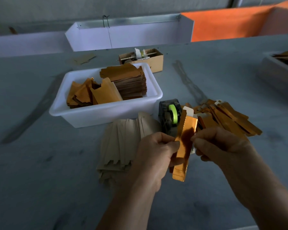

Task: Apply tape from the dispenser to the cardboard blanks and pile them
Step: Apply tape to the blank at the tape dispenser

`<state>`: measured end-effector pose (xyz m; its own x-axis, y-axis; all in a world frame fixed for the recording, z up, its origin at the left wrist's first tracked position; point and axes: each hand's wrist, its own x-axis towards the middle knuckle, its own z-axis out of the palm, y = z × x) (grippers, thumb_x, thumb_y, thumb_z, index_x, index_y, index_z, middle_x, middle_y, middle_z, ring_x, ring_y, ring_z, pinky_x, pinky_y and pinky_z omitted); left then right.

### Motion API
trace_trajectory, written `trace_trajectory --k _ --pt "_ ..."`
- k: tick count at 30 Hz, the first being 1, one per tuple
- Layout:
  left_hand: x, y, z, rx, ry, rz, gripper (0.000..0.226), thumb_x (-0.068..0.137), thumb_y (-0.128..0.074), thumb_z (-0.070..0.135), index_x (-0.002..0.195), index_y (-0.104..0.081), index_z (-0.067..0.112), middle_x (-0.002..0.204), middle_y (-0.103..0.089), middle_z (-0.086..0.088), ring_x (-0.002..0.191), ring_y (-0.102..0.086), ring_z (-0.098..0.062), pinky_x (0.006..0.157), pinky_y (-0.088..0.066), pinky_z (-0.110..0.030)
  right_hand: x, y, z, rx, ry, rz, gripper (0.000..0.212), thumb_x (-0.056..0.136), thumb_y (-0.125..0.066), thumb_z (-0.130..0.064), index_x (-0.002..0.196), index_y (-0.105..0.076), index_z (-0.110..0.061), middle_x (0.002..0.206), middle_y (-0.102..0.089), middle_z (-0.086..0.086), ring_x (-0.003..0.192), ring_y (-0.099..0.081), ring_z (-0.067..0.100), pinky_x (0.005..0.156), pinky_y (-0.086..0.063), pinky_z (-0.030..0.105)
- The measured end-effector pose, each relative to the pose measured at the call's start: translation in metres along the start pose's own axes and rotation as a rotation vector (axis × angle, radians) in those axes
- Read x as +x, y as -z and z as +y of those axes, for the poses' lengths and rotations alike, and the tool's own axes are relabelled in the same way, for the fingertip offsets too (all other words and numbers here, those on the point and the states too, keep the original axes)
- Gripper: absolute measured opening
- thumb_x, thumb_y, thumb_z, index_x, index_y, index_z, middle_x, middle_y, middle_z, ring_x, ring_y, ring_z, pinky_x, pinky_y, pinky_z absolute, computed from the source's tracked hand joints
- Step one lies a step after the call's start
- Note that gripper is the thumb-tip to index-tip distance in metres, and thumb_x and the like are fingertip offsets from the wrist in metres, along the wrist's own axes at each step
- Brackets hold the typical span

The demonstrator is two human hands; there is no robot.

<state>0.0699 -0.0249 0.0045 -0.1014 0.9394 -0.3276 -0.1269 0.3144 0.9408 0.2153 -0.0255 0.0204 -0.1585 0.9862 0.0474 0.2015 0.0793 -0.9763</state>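
The job looks partway through: the white tub (106, 112) on the bench (40, 163) holds stacks of gold blanks, a fan of plain blanks (123, 140) waits at left, and a loose pile (226, 118) of finished ones lies at right beyond the dispenser (170, 117). Between them, the left hand (155, 151) and right hand (219, 143) pinch one folded, shiny gold blank (184, 146) held upright, fingers clamped on its edges

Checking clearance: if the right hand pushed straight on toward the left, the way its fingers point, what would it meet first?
Beyond the gold blank it pinches, the right hand would likely meet the left hand; depth is unclear.
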Motion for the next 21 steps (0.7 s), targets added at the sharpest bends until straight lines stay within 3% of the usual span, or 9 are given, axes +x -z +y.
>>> trace_trajectory --k 3,5,10,13,18,21 --pt "-0.006 0.002 0.001 -0.018 -0.009 -0.014 0.015 0.084 -0.067 0.002 0.074 -0.066 0.014 0.074 -0.071 -0.005 0.067 -0.072 -0.016 0.061 -0.057 -0.024 0.001 0.000 -0.001 -0.115 0.073 -0.055 0.020 0.081 -0.062 -0.011 0.077 -0.071 -0.028 0.079 -0.069 -0.005 0.071 -0.062 0.006 0.061 -0.048 0.013" --pt "-0.009 0.003 0.002 -0.002 -0.034 -0.018 0.014 0.083 -0.067 0.003 0.075 -0.067 0.015 0.080 -0.072 -0.008 0.073 -0.072 -0.019 0.063 -0.058 -0.025 0.002 -0.001 -0.002 -0.183 0.085 -0.065 0.020 0.083 -0.062 -0.012 0.080 -0.070 -0.030 0.079 -0.069 -0.007 0.073 -0.062 0.006 0.062 -0.049 0.016" --pt "-0.013 0.002 0.004 -0.011 -0.029 -0.019 0.015 0.083 -0.067 0.002 0.074 -0.069 0.014 0.077 -0.072 -0.007 0.069 -0.072 -0.017 0.062 -0.058 -0.025 0.005 -0.003 -0.005 -0.314 0.104 -0.064 0.028 0.083 -0.062 -0.016 0.094 -0.060 -0.042 0.079 -0.068 -0.009 0.075 -0.063 0.002 0.060 -0.050 0.014" --pt "-0.015 0.004 0.005 -0.035 -0.018 -0.042 0.016 0.084 -0.067 0.001 0.073 -0.069 0.013 0.076 -0.073 -0.007 0.070 -0.073 -0.018 0.063 -0.058 -0.026 0.007 -0.004 -0.006 -0.339 0.072 -0.009 0.026 0.080 -0.067 -0.018 0.091 -0.050 -0.033 0.075 -0.069 -0.006 0.071 -0.065 0.002 0.056 -0.050 0.018" --pt "-0.018 0.005 0.008 -0.051 -0.030 -0.089 0.012 0.085 -0.065 0.001 0.078 -0.070 0.010 0.077 -0.074 -0.008 0.073 -0.073 -0.018 0.065 -0.059 -0.026 0.008 -0.006 -0.008 -0.411 0.049 0.030 0.026 0.076 -0.072 -0.019 0.085 -0.048 -0.026 0.075 -0.067 -0.003 0.067 -0.064 0.008 0.061 -0.053 0.027" --pt "-0.019 0.005 0.010 -0.039 -0.012 -0.111 0.011 0.086 -0.065 0.005 0.079 -0.070 0.011 0.079 -0.075 -0.007 0.074 -0.073 -0.017 0.067 -0.059 -0.025 0.009 -0.007 -0.010 -0.444 0.042 0.025 0.027 0.076 -0.073 -0.020 0.086 -0.049 -0.026 0.074 -0.066 -0.002 0.066 -0.063 0.008 0.060 -0.052 0.023"
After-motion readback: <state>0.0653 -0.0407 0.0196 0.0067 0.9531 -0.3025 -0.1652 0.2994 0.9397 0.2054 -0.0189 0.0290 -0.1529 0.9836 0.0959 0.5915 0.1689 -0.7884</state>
